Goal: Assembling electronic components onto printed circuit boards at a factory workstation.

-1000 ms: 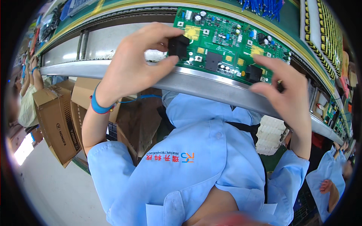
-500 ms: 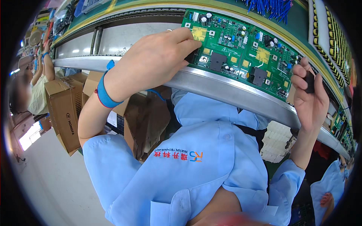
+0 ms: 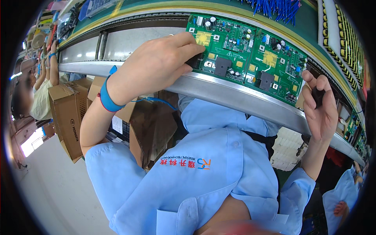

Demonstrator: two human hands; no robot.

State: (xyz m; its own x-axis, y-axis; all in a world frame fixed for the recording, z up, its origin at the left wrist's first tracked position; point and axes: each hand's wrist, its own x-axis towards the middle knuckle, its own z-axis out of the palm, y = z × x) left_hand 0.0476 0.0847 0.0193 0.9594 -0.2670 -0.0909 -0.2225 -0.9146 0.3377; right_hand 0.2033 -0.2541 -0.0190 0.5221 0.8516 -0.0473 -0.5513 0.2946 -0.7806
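A green circuit board, in two like halves with black block-shaped components, capacitors and yellow pads, lies on the conveyor rail. My left hand, with a blue wrist strap, reaches over the board's left end. Its thumb and fingers pinch a black block-shaped component at the near left corner, partly hidden by the fingers. Beyond the board's right end, my right hand is raised with fingers curled round another small black block. That block is apart from the board.
A metal rail runs along the conveyor's near side. Blue wires lie behind the board, and a white tray with rows of black-and-yellow parts stands far right. Cardboard boxes sit lower left. Another person is at far left.
My right hand has turned and its fingers have curled further over the black block. The left hand keeps its pinch at the board's corner. The whole view has shifted slightly.
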